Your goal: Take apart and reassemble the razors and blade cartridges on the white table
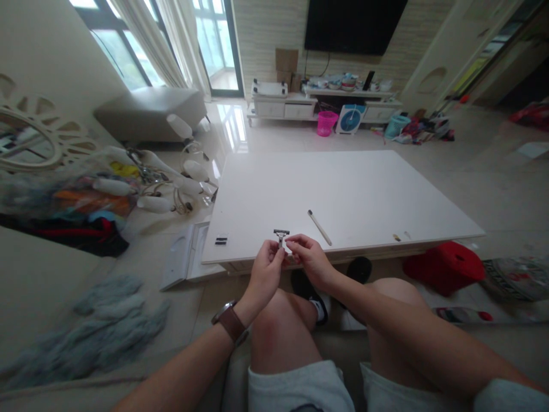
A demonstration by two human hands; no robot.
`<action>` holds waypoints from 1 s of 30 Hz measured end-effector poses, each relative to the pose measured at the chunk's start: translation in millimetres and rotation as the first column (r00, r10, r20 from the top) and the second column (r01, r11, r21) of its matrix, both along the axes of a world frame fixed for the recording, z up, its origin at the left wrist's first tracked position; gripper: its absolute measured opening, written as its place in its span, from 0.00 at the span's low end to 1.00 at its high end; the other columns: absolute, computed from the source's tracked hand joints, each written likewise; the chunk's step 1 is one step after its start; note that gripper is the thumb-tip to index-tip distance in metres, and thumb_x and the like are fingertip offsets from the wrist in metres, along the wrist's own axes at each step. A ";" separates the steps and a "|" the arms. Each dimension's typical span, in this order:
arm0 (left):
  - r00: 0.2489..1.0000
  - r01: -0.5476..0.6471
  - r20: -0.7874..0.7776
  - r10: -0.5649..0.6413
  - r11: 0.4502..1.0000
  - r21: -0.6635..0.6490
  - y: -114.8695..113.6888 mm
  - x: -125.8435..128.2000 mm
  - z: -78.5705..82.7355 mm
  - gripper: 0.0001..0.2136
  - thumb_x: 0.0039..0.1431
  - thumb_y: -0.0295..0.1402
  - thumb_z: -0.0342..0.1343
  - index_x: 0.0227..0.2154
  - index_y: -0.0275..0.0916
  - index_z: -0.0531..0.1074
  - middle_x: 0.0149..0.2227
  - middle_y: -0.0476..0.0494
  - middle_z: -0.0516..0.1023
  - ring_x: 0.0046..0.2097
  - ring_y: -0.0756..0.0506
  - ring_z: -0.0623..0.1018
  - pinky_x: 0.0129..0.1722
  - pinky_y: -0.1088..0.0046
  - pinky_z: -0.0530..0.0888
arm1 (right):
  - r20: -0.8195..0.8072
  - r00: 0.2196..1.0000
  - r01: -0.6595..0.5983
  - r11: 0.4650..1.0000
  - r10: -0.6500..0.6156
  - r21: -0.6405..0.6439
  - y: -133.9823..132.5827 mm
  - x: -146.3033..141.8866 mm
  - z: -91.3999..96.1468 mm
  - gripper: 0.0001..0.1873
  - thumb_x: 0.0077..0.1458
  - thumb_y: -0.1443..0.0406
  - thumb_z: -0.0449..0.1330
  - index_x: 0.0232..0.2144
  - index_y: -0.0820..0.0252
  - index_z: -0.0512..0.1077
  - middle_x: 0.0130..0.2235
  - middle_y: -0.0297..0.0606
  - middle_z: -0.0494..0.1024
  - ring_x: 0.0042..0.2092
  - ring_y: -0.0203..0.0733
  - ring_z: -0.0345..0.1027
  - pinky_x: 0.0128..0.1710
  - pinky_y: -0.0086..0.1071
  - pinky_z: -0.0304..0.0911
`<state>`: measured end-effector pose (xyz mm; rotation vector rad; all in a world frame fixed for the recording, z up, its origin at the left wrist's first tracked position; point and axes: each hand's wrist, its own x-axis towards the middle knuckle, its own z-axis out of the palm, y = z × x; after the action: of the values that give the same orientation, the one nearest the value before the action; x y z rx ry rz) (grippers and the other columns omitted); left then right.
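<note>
Razor (281, 233) upright in left hand (268, 258)

Lower centre: two hands (315, 262), one razor (281, 232), one wristwatch (231, 321). Mid-frame: one white table (300, 183), one slim stick (319, 228). Top: one television (354, 26).

White rectangular tabletop (343, 189) with a smooth, pale surface, spanning the centre of the frame; its narrower far edge lies above the middle, its longer near edge below. Lower left corner: two short black bars (221, 243), set one above the other with a narrow pale gap between. Right of centre, near the front edge: a slender pale stick with a dark tip (319, 228), lying diagonally, tip toward upper left. Lower right: a small brown-and-yellowish piece (397, 238), and just beside it a tiny pale fragment (407, 234), too small to identify.
</note>
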<state>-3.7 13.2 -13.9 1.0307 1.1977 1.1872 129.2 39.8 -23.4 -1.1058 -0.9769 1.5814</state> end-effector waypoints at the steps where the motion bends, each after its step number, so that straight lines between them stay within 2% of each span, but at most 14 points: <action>1: 1.000 -0.006 -0.004 0.006 1.000 -0.009 0.0 -0.2 0.5 0.08 0.59 0.38 0.55 0.32 0.39 0.66 0.29 0.49 0.73 0.29 0.50 0.73 0.30 0.74 0.68 | -0.016 1.000 0.016 1.000 -0.016 0.000 0.1 -0.2 -0.1 0.16 0.46 0.56 0.70 0.35 0.58 0.75 0.26 0.28 0.69 0.25 0.31 0.56 0.26 0.28 0.52; 6: 1.000 -0.019 -0.010 0.019 0.999 -0.043 -0.8 -1.2 3.9 0.07 0.60 0.37 0.52 0.31 0.40 0.65 0.25 0.53 0.68 0.25 0.52 0.66 0.27 0.76 0.63 | -0.049 0.996 0.074 0.997 -0.076 -0.032 0.8 -1.9 3.0 0.18 0.45 0.58 0.69 0.37 0.57 0.72 0.31 0.29 0.71 0.26 0.30 0.60 0.26 0.27 0.52; 11: 1.000 0.002 -0.020 -0.003 0.999 -0.042 -1.5 -1.6 4.9 0.11 0.63 0.41 0.49 0.32 0.39 0.69 0.23 0.53 0.67 0.23 0.53 0.64 0.25 0.76 0.61 | -0.062 0.997 0.051 0.996 -0.055 -0.073 1.0 1.3 5.8 0.15 0.49 0.57 0.65 0.38 0.57 0.73 0.35 0.33 0.76 0.29 0.32 0.64 0.27 0.27 0.52; 16: 0.999 0.014 -0.034 -0.016 0.999 -0.034 -1.1 -2.0 5.7 0.11 0.62 0.41 0.49 0.30 0.39 0.69 0.22 0.53 0.66 0.23 0.53 0.63 0.25 0.76 0.60 | -0.048 0.997 0.049 0.996 -0.052 -0.075 2.4 3.1 9.4 0.15 0.49 0.56 0.64 0.38 0.57 0.74 0.37 0.36 0.79 0.31 0.35 0.66 0.28 0.28 0.52; 30: 0.995 0.083 -0.059 -0.083 0.996 -0.016 -1.2 0.0 6.6 0.13 0.62 0.42 0.50 0.30 0.38 0.71 0.23 0.52 0.67 0.23 0.52 0.64 0.25 0.75 0.62 | -0.033 0.999 0.025 0.999 -0.026 -0.032 4.8 4.5 5.1 0.12 0.47 0.57 0.67 0.32 0.57 0.78 0.29 0.33 0.77 0.30 0.34 0.64 0.28 0.28 0.53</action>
<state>-3.7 12.0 -7.3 1.1019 1.1957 1.0893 133.7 44.6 -18.3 -1.1059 -0.9150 1.5951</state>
